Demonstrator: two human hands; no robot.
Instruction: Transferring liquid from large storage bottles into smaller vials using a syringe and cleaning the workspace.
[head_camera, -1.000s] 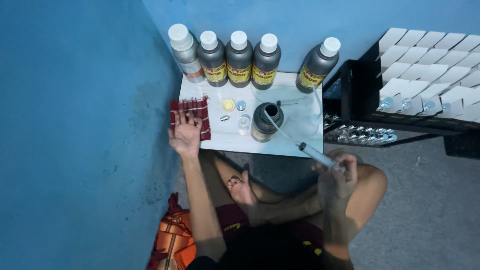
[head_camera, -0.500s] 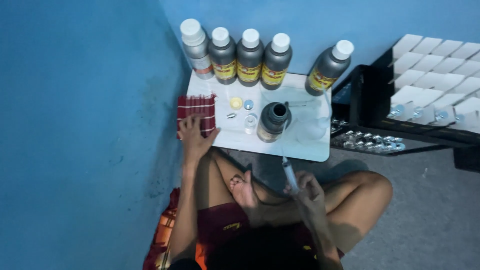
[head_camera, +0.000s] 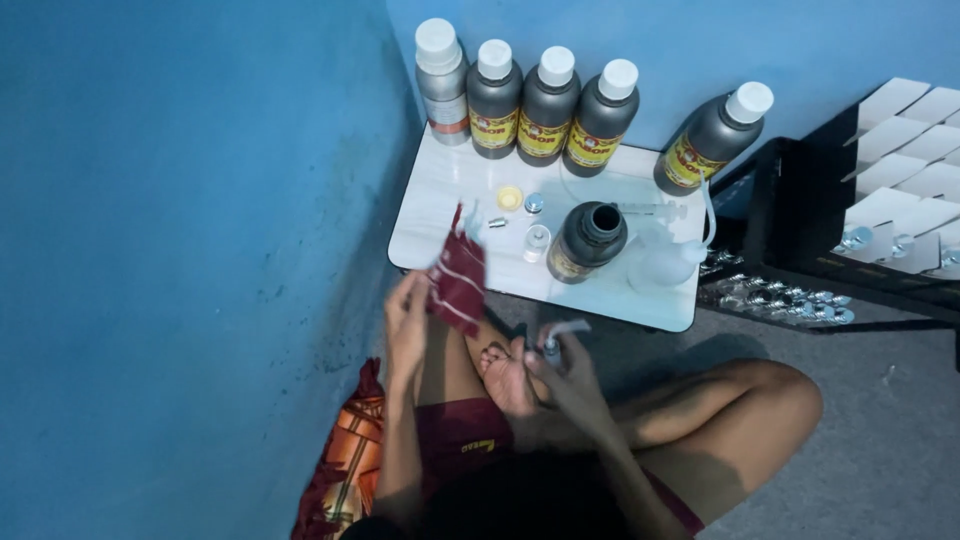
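left hand pinches the red checked cloth, lifted off the white table edge; right hand clasps a syringe just beside it, tip toward cloth, apparently for wiping.

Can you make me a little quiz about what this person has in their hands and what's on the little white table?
1. What does the left hand hold?
2. True or false: the dark bottle in the middle of the white table has its cap on.
3. How many capped bottles stand along the blue wall? A three, B five, C seven.

Key
1. A red striped cloth, lifted off the table.
2. False; its mouth is open.
3. B. The right hand holds a syringe.
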